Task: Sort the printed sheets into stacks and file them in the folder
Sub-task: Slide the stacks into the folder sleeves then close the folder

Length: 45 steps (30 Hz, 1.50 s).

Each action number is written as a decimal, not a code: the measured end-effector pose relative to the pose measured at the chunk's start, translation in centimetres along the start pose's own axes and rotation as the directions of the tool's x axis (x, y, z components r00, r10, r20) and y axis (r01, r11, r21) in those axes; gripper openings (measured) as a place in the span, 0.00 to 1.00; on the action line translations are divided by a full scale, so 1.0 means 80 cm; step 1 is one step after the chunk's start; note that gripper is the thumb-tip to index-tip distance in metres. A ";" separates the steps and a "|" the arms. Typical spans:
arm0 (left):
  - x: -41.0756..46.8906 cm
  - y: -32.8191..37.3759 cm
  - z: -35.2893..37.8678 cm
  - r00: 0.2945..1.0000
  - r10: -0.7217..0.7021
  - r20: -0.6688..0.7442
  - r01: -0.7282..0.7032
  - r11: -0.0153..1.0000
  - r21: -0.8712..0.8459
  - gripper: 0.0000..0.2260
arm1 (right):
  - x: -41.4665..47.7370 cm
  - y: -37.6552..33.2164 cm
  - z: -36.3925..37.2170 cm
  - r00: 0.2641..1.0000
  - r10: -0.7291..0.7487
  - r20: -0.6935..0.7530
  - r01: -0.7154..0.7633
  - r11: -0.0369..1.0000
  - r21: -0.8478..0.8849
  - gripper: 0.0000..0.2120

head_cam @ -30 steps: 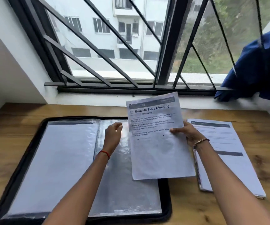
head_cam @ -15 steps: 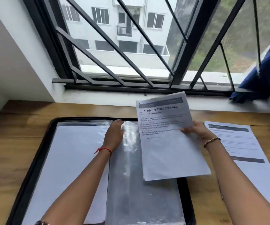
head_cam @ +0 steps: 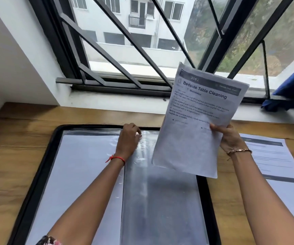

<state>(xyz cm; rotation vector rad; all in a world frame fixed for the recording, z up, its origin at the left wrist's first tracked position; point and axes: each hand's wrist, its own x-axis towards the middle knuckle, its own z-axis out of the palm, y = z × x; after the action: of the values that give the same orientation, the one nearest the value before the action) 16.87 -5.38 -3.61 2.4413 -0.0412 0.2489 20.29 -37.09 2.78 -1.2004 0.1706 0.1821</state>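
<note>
A black zip folder [head_cam: 42, 167] lies open on the wooden desk, its clear plastic sleeves showing. The left sleeve holds white paper; the right sleeve [head_cam: 160, 200] looks see-through and dark. My left hand [head_cam: 129, 138] rests at the top edge of the sleeves near the spine, its fingers curled onto the plastic. My right hand [head_cam: 226, 136] grips a thin stack of printed sheets [head_cam: 192, 128] headed "Bedside Table Cleaning" by its right edge, lifted and tilted above the folder's right side. Another stack of printed sheets [head_cam: 273, 167] lies flat on the desk at the right.
The wooden desk [head_cam: 13, 138] runs up to a white window sill [head_cam: 118, 101] with black bars behind it. A blue cloth [head_cam: 291, 92] hangs over the sill at the far right. A white wall stands at the left.
My right hand has lifted the "Bedside Table Cleaning" sheets up and to the right, tilting them more upright. My left hand stays at the top of the sleeves. The view has moved closer.
</note>
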 end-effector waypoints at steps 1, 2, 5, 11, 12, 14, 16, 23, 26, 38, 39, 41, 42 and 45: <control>-0.001 -0.001 0.000 1.000 0.000 -0.011 0.000 1.000 -0.002 0.04 | 0.004 -0.005 0.005 0.999 -0.033 -0.007 0.033 0.999 0.001 0.23; -0.002 -0.001 0.000 1.000 -0.003 -0.023 0.003 1.000 -0.008 0.03 | 0.009 -0.010 0.009 0.997 -0.069 -0.019 0.069 0.998 -0.002 0.19; -0.001 0.002 0.000 1.000 0.005 -0.020 -0.005 1.000 -0.009 0.02 | 0.021 -0.028 0.030 0.987 -0.152 -0.046 0.152 0.988 -0.011 0.16; -0.005 -0.004 0.003 0.997 0.061 -0.037 -0.059 0.997 0.055 0.03 | 0.040 -0.045 0.061 0.954 -0.296 -0.049 0.294 0.955 -0.036 0.16; -0.006 -0.003 0.003 0.998 0.055 -0.042 -0.053 0.998 0.046 0.02 | 0.042 -0.046 0.063 0.951 -0.305 -0.051 0.303 0.952 -0.040 0.18; -0.008 -0.001 0.003 0.998 0.045 -0.054 -0.043 0.999 0.033 0.02 | 0.046 -0.047 0.067 0.945 -0.322 -0.051 0.322 0.947 -0.019 0.15; -0.009 -0.003 0.002 0.997 0.041 -0.064 -0.039 0.999 0.031 0.03 | 0.050 -0.050 0.073 0.938 -0.342 -0.049 0.342 0.940 -0.013 0.14; -0.014 -0.010 0.000 0.993 0.054 -0.105 -0.052 0.998 0.021 0.01 | 0.064 -0.054 0.104 0.924 -0.382 0.020 0.375 0.897 -0.235 0.13; -0.019 -0.010 0.000 0.985 0.074 -0.155 -0.076 0.997 -0.010 0.02 | 0.071 -0.052 0.120 0.922 -0.379 0.080 0.383 0.862 -0.332 0.14; -0.017 -0.015 0.000 0.981 0.107 -0.161 -0.108 0.994 0.004 0.02 | 0.102 -0.053 0.196 0.882 -0.346 0.320 0.470 0.701 -0.537 0.11; -0.016 -0.015 0.001 0.982 0.099 -0.161 -0.100 0.995 0.001 0.02 | 0.105 -0.051 0.204 0.882 -0.338 0.327 0.468 0.703 -0.536 0.12; -0.014 -0.014 0.002 0.984 0.070 -0.167 -0.074 0.997 -0.015 0.03 | 0.111 -0.045 0.218 0.893 -0.317 0.321 0.446 0.727 -0.522 0.12; -0.014 -0.014 0.003 0.985 0.053 -0.167 -0.058 0.998 -0.026 0.03 | 0.114 -0.041 0.223 0.900 -0.308 0.307 0.430 0.737 -0.521 0.15; -0.014 -0.013 0.003 0.989 0.022 -0.146 -0.027 0.999 -0.034 0.01 | 0.118 -0.027 0.230 0.912 -0.289 0.290 0.404 0.747 -0.528 0.16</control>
<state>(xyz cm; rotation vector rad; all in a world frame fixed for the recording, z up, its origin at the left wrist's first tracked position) 15.91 -4.80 -4.65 2.3812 -0.0108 0.4335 30.61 -20.17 9.05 -1.7949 -0.3096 0.0115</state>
